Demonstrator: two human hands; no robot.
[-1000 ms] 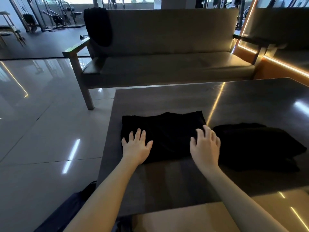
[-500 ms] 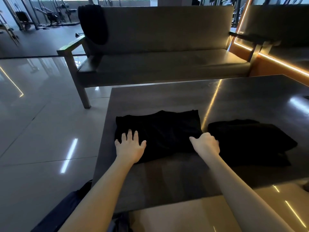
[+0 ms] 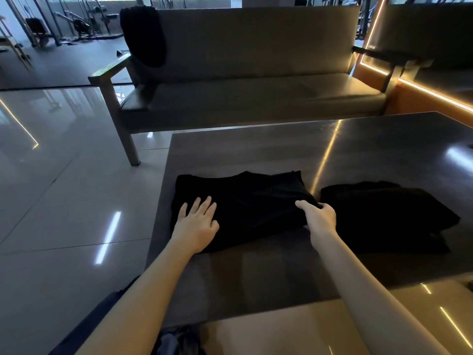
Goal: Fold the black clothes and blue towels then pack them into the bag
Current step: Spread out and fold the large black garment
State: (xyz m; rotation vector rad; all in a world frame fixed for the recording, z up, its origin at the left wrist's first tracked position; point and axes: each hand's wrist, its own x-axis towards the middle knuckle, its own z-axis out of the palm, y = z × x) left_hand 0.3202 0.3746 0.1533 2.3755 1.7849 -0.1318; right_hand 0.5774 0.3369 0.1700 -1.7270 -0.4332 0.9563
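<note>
Tabletop (image 3: 256,149): left hand (image 3: 197,226) spread on black garment (image 3: 256,201), right hand (image 3: 320,221) pinching its edge.

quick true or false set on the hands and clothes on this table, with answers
1. The left hand lies flat on the folded garment. True.
2. The right hand rests open on the table. False: it grips the folded garment's right edge.
3. A second garment lies to the right of the folded one. True.
4. A blue towel lies on the table. False: none is in view.
5. A black cloth hangs over the sofa back. True.
</note>
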